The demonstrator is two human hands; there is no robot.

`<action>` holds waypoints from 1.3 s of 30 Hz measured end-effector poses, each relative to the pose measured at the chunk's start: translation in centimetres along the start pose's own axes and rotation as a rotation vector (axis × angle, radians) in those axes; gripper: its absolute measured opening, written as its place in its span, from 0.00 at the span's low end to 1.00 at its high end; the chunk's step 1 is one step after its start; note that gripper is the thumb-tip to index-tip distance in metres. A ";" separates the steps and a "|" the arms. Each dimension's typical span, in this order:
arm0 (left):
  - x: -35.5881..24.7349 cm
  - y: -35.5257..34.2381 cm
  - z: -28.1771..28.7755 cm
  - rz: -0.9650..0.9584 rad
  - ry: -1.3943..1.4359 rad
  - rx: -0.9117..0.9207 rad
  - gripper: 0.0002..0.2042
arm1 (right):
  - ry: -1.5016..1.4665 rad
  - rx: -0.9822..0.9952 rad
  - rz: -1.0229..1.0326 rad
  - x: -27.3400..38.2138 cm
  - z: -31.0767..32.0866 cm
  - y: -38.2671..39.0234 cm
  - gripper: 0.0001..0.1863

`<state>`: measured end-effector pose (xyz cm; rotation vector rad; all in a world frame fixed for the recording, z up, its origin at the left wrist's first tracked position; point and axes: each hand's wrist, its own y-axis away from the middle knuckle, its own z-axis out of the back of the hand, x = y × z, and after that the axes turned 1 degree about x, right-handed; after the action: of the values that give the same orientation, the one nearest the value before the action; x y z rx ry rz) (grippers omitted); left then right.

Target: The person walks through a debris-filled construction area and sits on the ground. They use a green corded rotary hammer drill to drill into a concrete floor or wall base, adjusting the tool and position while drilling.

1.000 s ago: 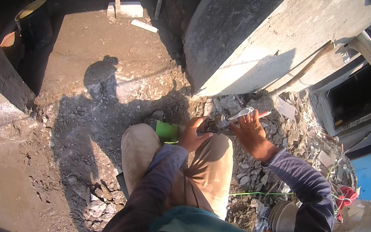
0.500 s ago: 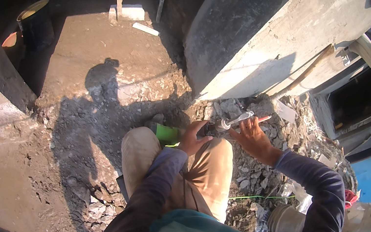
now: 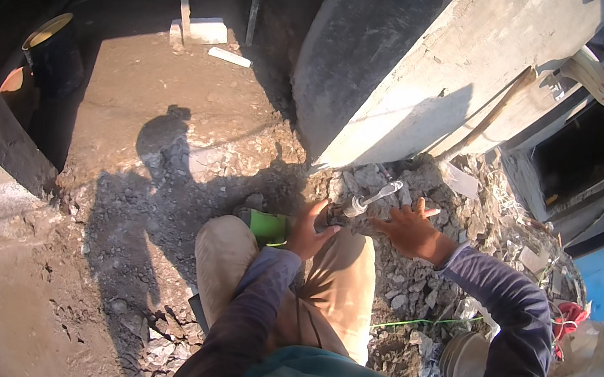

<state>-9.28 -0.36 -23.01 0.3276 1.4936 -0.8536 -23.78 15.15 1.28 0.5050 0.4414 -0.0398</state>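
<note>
My left hand (image 3: 306, 230) is wrapped round the dark part of a tool in front of my right knee. From the tool's end sticks out a shiny metal collar (image 3: 354, 206) with a slim metal lever (image 3: 384, 192) angled up to the right. Just right of the lever, my right hand (image 3: 409, 230) is spread with its fingers apart, not gripping it. A small pale tip shows by its fingers; whether it is a held stick or a fingertip, I cannot make out. Beside my left hand lies a bright green piece (image 3: 267, 227), perhaps the tool's body.
Broken rubble (image 3: 406, 284) covers the ground at right, crossed by a green cord (image 3: 428, 321). Beyond it stands a concrete wall (image 3: 409, 86). A pale bucket (image 3: 464, 358) lies near my right arm. A dark drum (image 3: 58, 57) stands far left, with a white block (image 3: 205, 30) farther back.
My right hand has come off the metal lever, and its fingers have spread. The lever and collar have shifted slightly left. My left hand keeps its grip.
</note>
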 end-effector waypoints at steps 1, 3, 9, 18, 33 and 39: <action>-1.6 0.2 -0.5 -0.023 -0.065 -0.029 0.32 | -0.077 0.062 -0.001 -0.7 -0.4 1.0 0.37; -4.1 0.5 -1.0 -0.037 -0.115 -0.077 0.27 | -0.507 0.388 -0.042 -2.7 -1.2 1.5 0.39; -8.6 4.6 -1.7 0.202 0.252 0.194 0.18 | -1.445 0.659 -0.165 -0.4 0.3 3.0 0.28; -9.1 5.2 -2.3 0.604 0.723 0.454 0.14 | -2.288 0.570 0.099 2.2 -5.3 5.2 0.32; -8.1 5.8 -0.8 0.648 0.793 0.387 0.14 | -2.072 0.148 -0.318 8.3 -2.7 7.8 0.21; -4.7 5.0 2.6 0.009 -0.631 0.131 0.25 | -2.085 0.054 -0.491 8.9 -2.8 10.0 0.17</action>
<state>-3.38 2.58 -19.84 0.1379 0.8526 -0.9402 -15.40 25.93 -0.06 0.1815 -1.4977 -0.9530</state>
